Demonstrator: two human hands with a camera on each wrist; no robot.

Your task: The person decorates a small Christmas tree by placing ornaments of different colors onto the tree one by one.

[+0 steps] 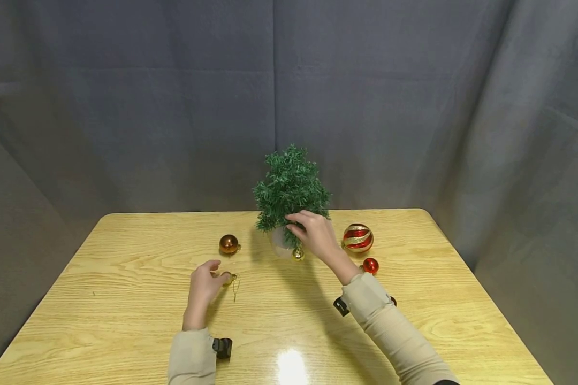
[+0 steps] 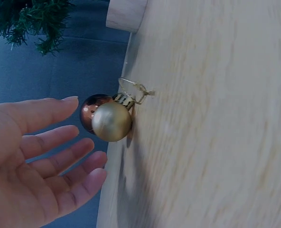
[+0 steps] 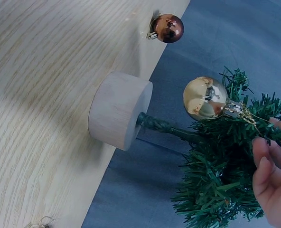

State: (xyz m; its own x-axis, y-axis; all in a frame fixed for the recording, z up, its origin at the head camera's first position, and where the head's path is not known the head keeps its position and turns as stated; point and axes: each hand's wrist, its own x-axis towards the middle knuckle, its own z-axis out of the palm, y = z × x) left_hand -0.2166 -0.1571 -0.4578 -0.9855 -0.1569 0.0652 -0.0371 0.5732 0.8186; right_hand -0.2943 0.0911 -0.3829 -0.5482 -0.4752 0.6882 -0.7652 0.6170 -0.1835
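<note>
A small artificial Christmas tree (image 1: 291,184) stands on a round pale wooden base (image 3: 119,109). At its lower front branches, my right hand (image 1: 315,232) pinches the thin gold cord of a shiny gold bauble (image 3: 205,98) between thumb and forefinger. The bauble hangs below the fingers, beside the green needles. My left hand (image 1: 204,283) is low over the table at the left, fingers spread and relaxed. Just beyond its fingertips lies a matte gold bauble (image 2: 111,122) with a loose gold cord loop (image 2: 138,90).
A shiny copper bauble (image 1: 228,244) lies left of the tree, behind the matte gold one. To the right are a red bauble with gold stripes (image 1: 358,238) and a smaller red bauble (image 1: 370,266). A grey curtain (image 1: 197,107) hangs behind the wooden table (image 1: 125,315).
</note>
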